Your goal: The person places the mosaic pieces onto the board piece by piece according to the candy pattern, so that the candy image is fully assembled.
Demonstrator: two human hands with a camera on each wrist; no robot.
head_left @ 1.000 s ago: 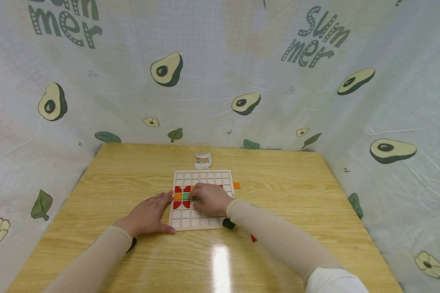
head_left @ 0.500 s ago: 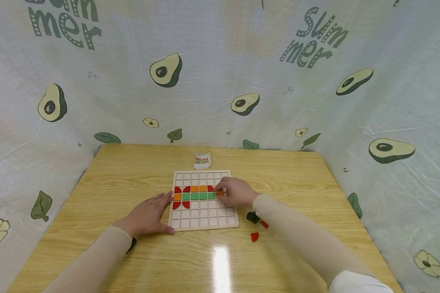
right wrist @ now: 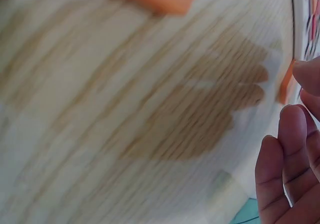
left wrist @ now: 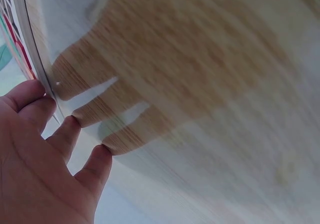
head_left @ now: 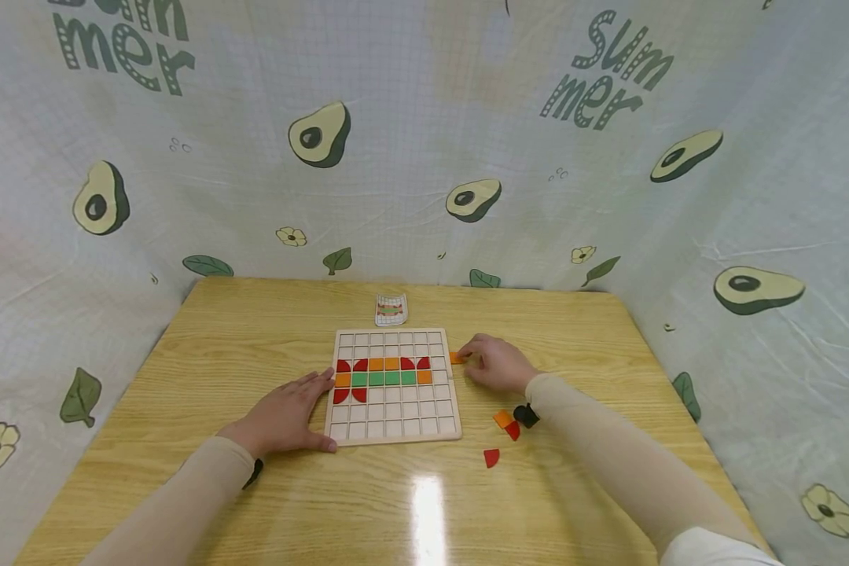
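Observation:
A wooden grid board lies on the table with red quarter-circle tiles, orange square tiles and a row of green tiles set in its cells. My left hand rests along the board's left edge, fingers extended and thumb near the lower left corner; the fingertips touch the rim in the left wrist view. Beside the board's upper right edge, my right hand has its fingers curled and pinches an orange tile lying there. The right wrist view shows that tile at the thumb and finger tips.
Right of the board lie a loose orange tile, a red quarter-circle tile and another red tile nearer me. A small printed pattern card lies behind the board. Printed cloth surrounds the table.
My right hand moved right across the board, leaving an orange tile in the green row's right-end cell, then reached the orange tile beside the board. My left hand stayed in place.

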